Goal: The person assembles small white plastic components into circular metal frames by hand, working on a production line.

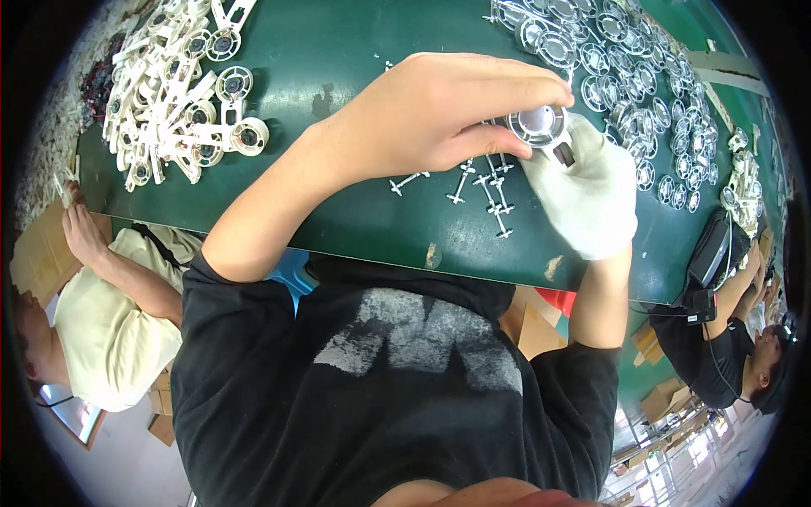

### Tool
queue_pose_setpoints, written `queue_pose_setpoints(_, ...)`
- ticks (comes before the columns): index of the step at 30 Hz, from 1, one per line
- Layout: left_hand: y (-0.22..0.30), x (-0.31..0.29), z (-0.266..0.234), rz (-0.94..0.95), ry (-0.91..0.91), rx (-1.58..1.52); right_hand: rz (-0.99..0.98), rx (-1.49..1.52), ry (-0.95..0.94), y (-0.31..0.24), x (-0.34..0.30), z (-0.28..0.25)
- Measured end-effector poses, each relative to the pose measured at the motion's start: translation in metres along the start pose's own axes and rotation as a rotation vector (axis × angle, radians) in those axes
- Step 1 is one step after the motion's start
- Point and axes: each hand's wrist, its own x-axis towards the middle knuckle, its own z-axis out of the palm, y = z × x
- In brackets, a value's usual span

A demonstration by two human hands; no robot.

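Note:
My bare left hand (448, 110) reaches across and pinches the sides of a round silver-rimmed cap (538, 125) between thumb and fingers. My right hand (587, 190), in a white glove, is closed just below the cap, around a white plastic arm (563, 154) that looks joined to it. Most of that arm is hidden in the glove. Under my hands, several small silver cross-shaped pieces (494, 198) lie on the green table (363, 224).
A heap of white plastic arms with round ends (190, 110) covers the table's left. On the right lies a large pile of silver round caps (634, 76). One person (118, 313) sits at left; another (718, 338) is at right, near a black bag (708, 249).

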Motion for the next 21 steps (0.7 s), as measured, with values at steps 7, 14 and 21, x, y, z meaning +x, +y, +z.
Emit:
queue_pose_setpoints(7,0.01,0.0,0.013,0.028,0.049,-0.22,0.064,0.309,-0.198,0.001,0.002,-0.005)
queue_pose_setpoints(14,0.006,-0.004,0.014,-0.168,0.142,-0.554,-0.261,-0.002,0.087,0.012,0.0,0.023)
queue_pose_setpoints(21,-0.017,0.03,-0.018,-0.279,-0.138,-0.3,0.106,0.094,0.011,0.009,0.007,0.016)
